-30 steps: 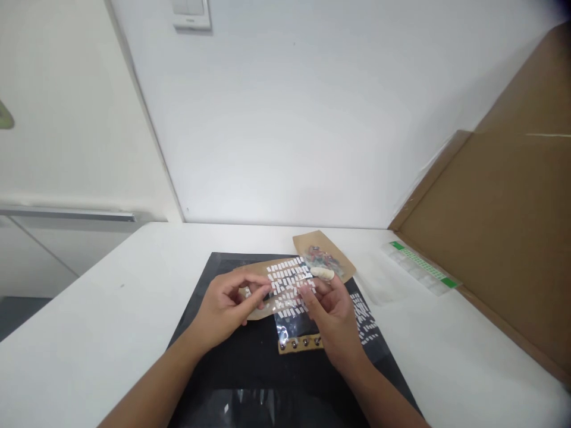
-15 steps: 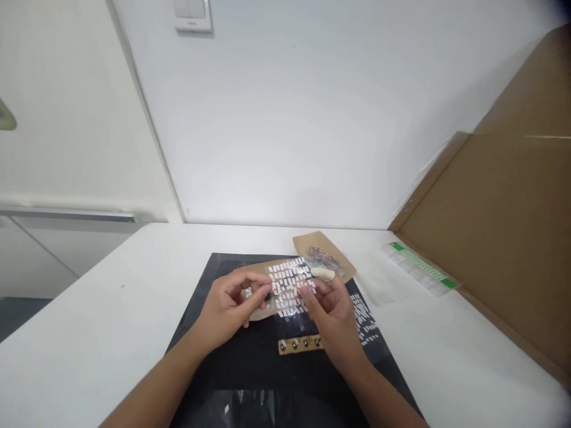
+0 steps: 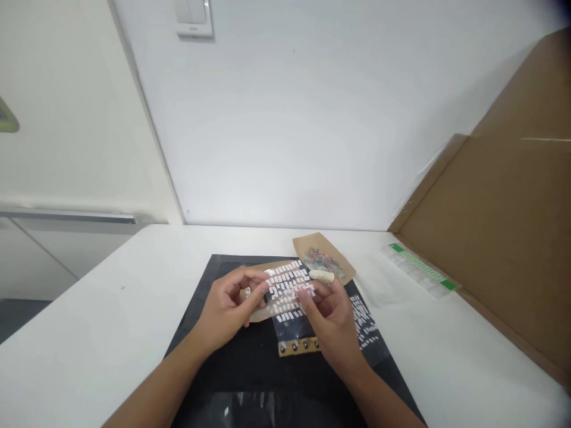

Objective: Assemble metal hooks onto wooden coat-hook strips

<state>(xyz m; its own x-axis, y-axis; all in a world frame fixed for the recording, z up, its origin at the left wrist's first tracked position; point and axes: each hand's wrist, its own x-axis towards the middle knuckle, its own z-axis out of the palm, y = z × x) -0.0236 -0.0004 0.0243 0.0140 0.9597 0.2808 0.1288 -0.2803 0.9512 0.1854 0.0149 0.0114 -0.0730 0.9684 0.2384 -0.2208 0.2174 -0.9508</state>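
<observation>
Between my two hands is a clear plastic sheet (image 3: 285,291) dotted with rows of small white pieces. My left hand (image 3: 236,297) pinches its left edge between thumb and fingers. On the right side, my right hand (image 3: 332,309) grips the same sheet, thumb in front; one of its fingers wears a pale cover (image 3: 322,276). Behind the sheet lies a kraft paper pouch (image 3: 259,315) with a clear window, partly hidden. Below the hands, a yellowish strip with round metallic beads (image 3: 294,347) rests on the black mat (image 3: 232,368).
A second kraft pouch (image 3: 321,255) with reddish and dark small items lies behind my right hand. Another sheet of white pieces (image 3: 366,327) is to its right. A clear case with green labels (image 3: 422,267) sits near a large cardboard panel (image 3: 513,208). The wall stands behind.
The clear sheet tilts slightly differently between my hands. Both hands keep their grip and barely move; the view has shifted a little.
</observation>
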